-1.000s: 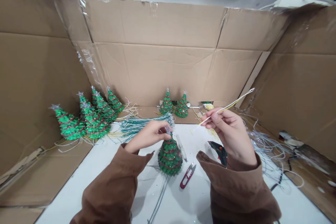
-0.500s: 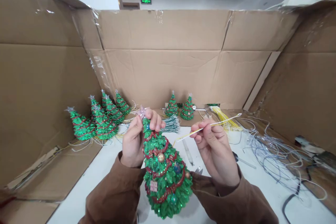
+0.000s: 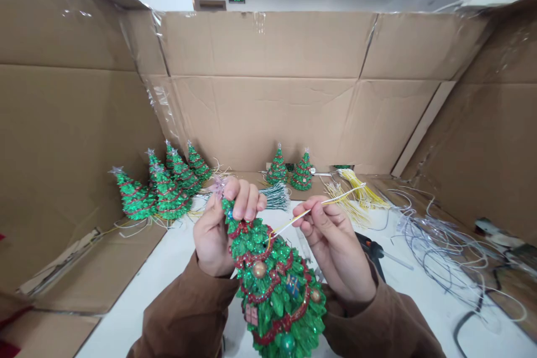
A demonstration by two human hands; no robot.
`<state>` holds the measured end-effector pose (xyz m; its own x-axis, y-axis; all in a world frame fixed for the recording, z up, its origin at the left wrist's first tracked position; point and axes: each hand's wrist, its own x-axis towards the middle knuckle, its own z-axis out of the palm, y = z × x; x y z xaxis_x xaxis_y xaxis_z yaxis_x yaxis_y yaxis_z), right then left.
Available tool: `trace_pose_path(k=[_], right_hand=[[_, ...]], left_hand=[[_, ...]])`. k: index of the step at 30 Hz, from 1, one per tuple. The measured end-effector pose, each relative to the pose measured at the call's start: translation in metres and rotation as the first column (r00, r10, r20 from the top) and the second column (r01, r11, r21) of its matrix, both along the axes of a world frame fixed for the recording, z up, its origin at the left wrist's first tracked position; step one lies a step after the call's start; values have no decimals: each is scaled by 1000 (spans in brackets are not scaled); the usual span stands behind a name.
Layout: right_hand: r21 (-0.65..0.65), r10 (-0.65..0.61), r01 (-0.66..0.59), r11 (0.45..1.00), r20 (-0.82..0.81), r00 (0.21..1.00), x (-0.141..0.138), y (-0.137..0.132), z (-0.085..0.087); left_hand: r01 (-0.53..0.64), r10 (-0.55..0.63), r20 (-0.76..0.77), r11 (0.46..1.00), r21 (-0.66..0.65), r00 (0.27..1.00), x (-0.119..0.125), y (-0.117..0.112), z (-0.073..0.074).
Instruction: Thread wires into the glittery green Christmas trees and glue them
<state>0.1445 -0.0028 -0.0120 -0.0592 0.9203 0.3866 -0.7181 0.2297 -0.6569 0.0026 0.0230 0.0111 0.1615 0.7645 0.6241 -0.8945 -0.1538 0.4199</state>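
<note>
My left hand (image 3: 222, 224) grips the top of a glittery green Christmas tree figurine (image 3: 277, 291), just below its pale pink star (image 3: 218, 185). The tree leans, its base toward me and to the right, and carries red garlands, small baubles and gift shapes. Between the thumb and fingers of my right hand (image 3: 331, 240) is a twisted yellow and white wire (image 3: 342, 196). One end of the wire reaches the upper part of the tree, at the garland; whether it enters the tree I cannot tell. The other end points up to the right.
Several finished-looking trees (image 3: 168, 196) stand at the left and two small trees (image 3: 301, 170) at the back. Bundles of green-white wires (image 3: 274, 197) and yellow wires (image 3: 361, 190) lie behind my hands. Loose wires (image 3: 444, 257) tangle at the right, near a black-handled tool (image 3: 371, 247). Cardboard walls (image 3: 268, 117) surround the table.
The tree has tilted further, its base swinging right and toward me. My right hand has moved slightly left, bringing the wire closer to the tree.
</note>
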Motion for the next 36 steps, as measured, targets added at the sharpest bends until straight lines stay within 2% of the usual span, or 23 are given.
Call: trace_pose_path(k=[8, 13, 17, 20, 22, 24, 28, 29, 31, 34, 36], right_hand=[[-43, -2, 3, 999, 20, 1000, -2, -2, 1], [-24, -54, 55, 998, 49, 997, -3, 0, 0], [34, -118, 116, 993, 82, 990, -3, 0, -1], [136, -212, 195, 971, 126, 969, -1, 1, -4], [251, -296, 250, 935, 166, 941, 2, 1, -6], [381, -403, 307, 872, 205, 892, 6, 0, -7], [599, -678, 441, 668, 247, 692, 15, -4, -5], [647, -712, 433, 628, 253, 655, 18, -4, -4], [732, -728, 356, 581, 270, 631, 24, -5, -1], [803, -705, 195, 563, 344, 620, 32, -5, 4], [813, -701, 136, 566, 388, 598, 33, -5, 6]], left_hand=[[-141, 135, -106, 989, -53, 985, 0, -4, 1], [-167, 157, -138, 984, -64, 978, 0, -6, 1], [-165, 155, -138, 984, -60, 978, -1, -6, 1], [-165, 155, -135, 984, -70, 979, -1, -5, 2], [-156, 147, -131, 985, -66, 980, -2, -5, 2], [-137, 129, -130, 989, -55, 983, -2, -4, 3], [-101, 95, -138, 994, -38, 986, -3, -2, 2], [-97, 91, -145, 995, -36, 985, -3, -1, 1], [-98, 92, -168, 995, -29, 981, -4, 1, 1], [-109, 107, -210, 994, 0, 972, -4, 3, 0], [-109, 110, -263, 994, 18, 958, -4, 4, 0]])
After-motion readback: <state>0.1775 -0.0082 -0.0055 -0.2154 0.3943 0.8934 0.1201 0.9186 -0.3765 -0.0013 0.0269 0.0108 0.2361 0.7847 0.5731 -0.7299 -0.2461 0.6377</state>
